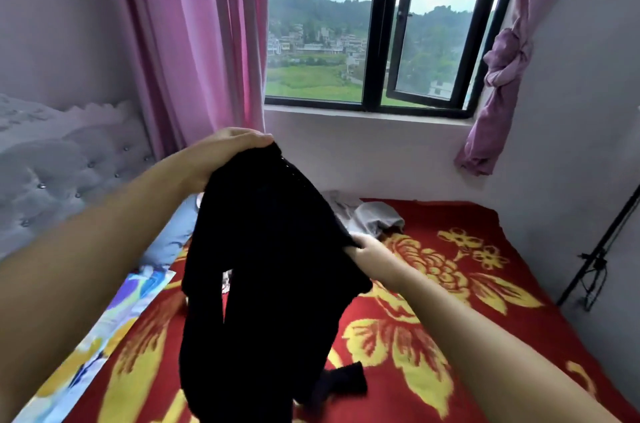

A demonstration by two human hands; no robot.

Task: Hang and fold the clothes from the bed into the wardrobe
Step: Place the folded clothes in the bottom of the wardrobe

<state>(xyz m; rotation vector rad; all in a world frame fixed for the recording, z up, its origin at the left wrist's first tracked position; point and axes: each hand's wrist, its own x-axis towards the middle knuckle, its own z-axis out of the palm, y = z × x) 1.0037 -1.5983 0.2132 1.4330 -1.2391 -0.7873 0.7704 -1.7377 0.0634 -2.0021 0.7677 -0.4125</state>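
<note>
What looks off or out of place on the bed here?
Nothing damaged or spilled. The grey garment lies crumpled near the far edge of the red floral blanket, unfolded. The black garment, held up by left hand and right hand, trails onto the blanket.

Both bare forearms reach forward from the frame's bottom corners. Left hand (pixel 221 159) is raised higher, back of hand up, fingers curled over and gripping a black garment (pixel 263 266) at its top edge. Right hand (pixel 372 254) sits lower, fingers pinching the garment's side.
</note>
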